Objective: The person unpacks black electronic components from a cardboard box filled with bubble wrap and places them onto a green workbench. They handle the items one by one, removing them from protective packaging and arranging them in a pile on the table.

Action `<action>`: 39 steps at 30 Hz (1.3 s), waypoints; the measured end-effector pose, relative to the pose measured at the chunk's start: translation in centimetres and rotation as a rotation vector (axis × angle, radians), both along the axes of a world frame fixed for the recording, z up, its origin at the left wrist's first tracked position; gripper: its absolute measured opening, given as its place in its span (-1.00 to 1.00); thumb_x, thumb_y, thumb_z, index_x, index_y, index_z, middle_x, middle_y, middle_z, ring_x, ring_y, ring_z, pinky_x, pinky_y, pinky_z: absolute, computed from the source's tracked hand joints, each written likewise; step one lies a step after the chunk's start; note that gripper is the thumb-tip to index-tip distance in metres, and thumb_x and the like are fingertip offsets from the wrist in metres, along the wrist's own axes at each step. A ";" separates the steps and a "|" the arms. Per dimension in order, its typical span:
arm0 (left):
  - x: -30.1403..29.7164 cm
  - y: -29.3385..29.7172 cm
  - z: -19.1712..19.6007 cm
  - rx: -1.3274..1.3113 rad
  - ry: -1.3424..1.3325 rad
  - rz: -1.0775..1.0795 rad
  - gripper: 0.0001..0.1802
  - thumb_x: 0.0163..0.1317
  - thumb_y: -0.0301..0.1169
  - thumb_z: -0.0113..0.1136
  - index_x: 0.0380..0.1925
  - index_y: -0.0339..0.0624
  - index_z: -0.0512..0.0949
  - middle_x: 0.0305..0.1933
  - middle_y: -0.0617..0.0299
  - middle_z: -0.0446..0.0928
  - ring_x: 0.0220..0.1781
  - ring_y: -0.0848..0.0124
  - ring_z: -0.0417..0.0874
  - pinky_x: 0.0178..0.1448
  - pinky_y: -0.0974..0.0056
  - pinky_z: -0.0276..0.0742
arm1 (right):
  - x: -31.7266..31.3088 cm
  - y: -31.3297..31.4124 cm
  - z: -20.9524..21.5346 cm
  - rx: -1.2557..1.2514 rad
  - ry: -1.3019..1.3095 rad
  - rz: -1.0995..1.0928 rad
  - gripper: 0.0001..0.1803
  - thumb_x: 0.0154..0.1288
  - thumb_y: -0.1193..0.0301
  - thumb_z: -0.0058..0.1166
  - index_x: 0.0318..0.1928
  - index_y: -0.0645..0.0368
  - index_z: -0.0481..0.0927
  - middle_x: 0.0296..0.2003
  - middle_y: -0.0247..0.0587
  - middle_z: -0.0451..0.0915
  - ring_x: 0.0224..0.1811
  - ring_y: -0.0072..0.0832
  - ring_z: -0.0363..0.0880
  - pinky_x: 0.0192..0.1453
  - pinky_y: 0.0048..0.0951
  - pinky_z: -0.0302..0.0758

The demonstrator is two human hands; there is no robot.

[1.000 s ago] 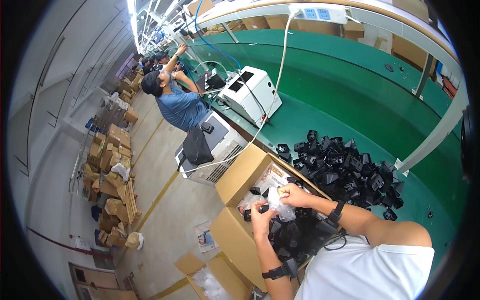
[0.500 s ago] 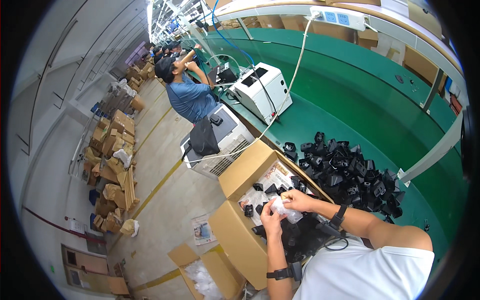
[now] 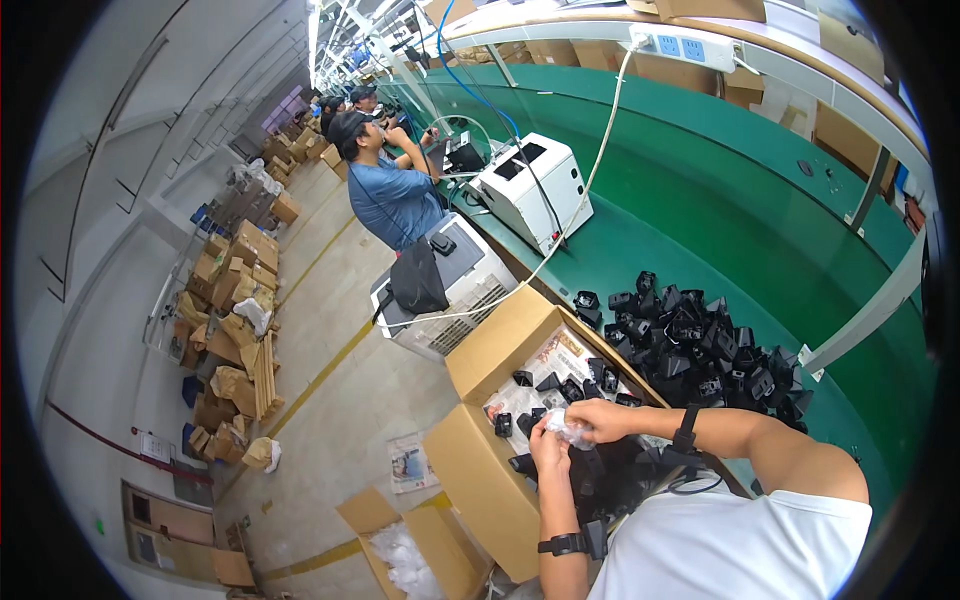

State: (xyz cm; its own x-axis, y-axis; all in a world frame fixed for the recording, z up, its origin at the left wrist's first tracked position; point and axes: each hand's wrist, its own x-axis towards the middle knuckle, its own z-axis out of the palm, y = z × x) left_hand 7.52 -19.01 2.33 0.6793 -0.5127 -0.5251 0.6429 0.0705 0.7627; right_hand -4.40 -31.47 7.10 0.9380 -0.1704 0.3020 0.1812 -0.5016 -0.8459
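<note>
Over the open cardboard box (image 3: 490, 490), my left hand (image 3: 548, 447) and my right hand (image 3: 598, 420) come together around a crumpled clear plastic bag (image 3: 568, 428). Both sets of fingers are closed on the plastic; whether anything sits inside it cannot be made out. Below them, black plastic housings (image 3: 503, 424) lie in the box on sheets of newspaper (image 3: 562, 356). My right forearm crosses the box's right side, hiding part of its contents.
A large heap of black housings (image 3: 690, 335) covers part of the green bench (image 3: 640, 250) on the right. Beyond the box stand a grey-white cooler unit (image 3: 470, 280) and a white machine (image 3: 535, 190). A smaller carton (image 3: 440, 545) with clear plastic bags is on the floor. A co-worker (image 3: 390, 190) is farther along.
My right hand has moved down over the plastic bag, covering more of it, and my hands are closer together. The co-worker's arms are lower, and the whole view has shifted slightly.
</note>
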 end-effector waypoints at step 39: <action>-4.8 0.3 2.3 0.646 -1.223 -0.246 -0.60 -0.16 -0.52 0.38 -0.28 -0.19 0.44 -0.33 0.02 0.58 -0.25 -0.01 0.61 -0.12 0.07 0.49 | -2.2 3.8 -1.7 0.348 0.169 -0.334 -0.83 -0.04 0.42 0.13 -0.36 0.19 0.59 -0.50 0.01 0.58 -0.42 -0.21 0.63 -0.32 -0.24 0.46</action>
State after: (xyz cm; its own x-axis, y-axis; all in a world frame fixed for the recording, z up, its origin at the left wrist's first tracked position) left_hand 2.69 -18.73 4.63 0.8013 -0.5818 0.1398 -0.4978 -0.5187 0.6951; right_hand -6.58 -27.70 5.44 0.8458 -0.5330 0.0229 -0.0945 -0.1920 -0.9768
